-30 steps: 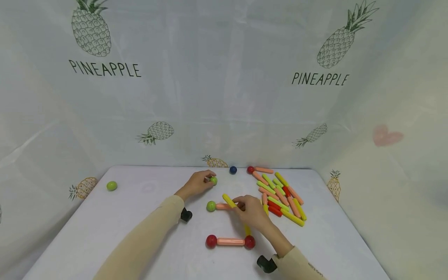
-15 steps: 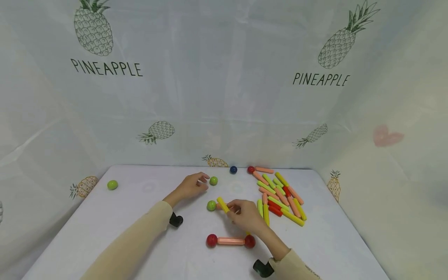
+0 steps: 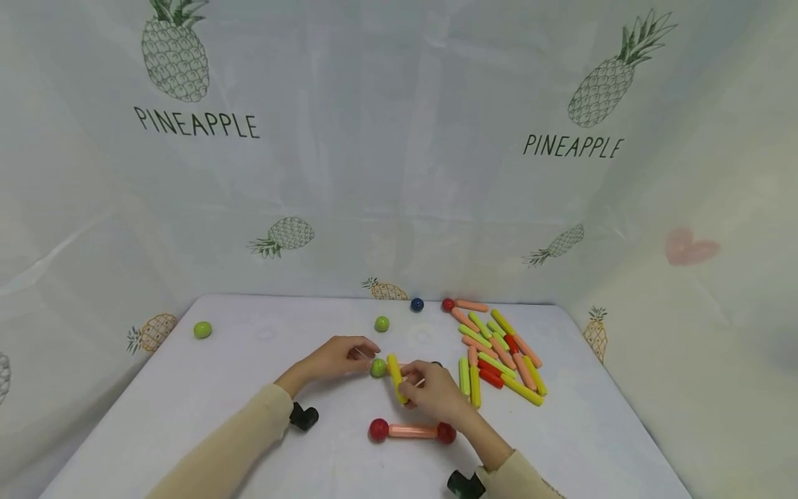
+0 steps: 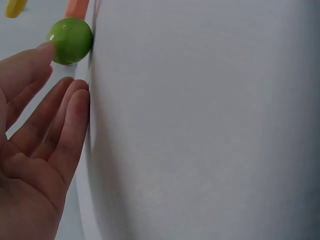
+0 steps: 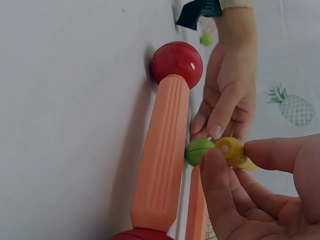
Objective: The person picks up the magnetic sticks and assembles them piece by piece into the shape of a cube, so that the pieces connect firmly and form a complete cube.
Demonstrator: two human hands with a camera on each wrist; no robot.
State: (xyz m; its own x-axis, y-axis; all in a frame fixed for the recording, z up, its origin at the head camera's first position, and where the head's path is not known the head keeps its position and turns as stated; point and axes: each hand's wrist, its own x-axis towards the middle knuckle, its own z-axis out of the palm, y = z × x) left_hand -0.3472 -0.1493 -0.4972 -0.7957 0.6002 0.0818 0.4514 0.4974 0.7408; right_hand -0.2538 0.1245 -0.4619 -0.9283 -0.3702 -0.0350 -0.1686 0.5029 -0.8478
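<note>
My right hand point(image 3: 436, 395) pinches a yellow stick point(image 3: 395, 374) between thumb and fingers; its end, with a small pale peg, shows in the right wrist view. Just beyond the stick lies a green ball point(image 3: 378, 368), joined to an orange stick point(image 5: 196, 210). My left hand point(image 3: 339, 355) is at that ball's left side, fingers extended, and a fingertip overlaps the ball in the left wrist view; whether it touches, I cannot tell. Nearer me, an orange rod point(image 3: 413, 432) joins two red balls point(image 3: 378, 430). A dark thing point(image 3: 438, 364) is mostly hidden behind my right hand.
Several yellow, red, orange and lime sticks point(image 3: 499, 353) lie in a group at the right. A red ball point(image 3: 448, 305), a dark blue ball point(image 3: 417, 305) and a loose green ball point(image 3: 382, 324) are at the back. Another green ball point(image 3: 202, 330) is far left.
My left hand has left the loose back green ball and come nearer, to the green ball on the orange stick. My right hand has moved slightly nearer me and left, turning the yellow stick more upright in view.
</note>
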